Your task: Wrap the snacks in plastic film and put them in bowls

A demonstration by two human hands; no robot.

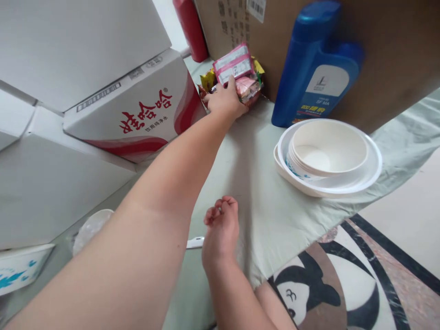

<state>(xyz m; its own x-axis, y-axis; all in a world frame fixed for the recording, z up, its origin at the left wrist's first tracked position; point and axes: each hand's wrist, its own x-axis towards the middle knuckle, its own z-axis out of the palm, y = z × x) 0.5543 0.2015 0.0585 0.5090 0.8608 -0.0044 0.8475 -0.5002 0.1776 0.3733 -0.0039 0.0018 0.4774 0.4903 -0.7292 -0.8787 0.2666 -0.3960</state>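
My left hand (225, 101) reaches far forward, its fingers curled over the near side of a pile of snack packets (248, 88). A pink-and-white packet (233, 63) lies on top of the pile, with yellow wrappers showing around it. Some of my left fingertips are hidden among the wrappers. My right hand (222, 224) is closed in a loose fist low over the cloth-covered table (261, 197), and nothing shows in it. Beside its wrist lies a thin white object (195, 243), partly covered by my left forearm.
White cartons with red print (147, 110) stand at the left. Behind the packets are a brown cardboard box (233, 23) and a red cylinder (191, 30). A blue jug (309, 68) stands beside stacked white bowls (330, 183). The cloth edge slants down at the right.
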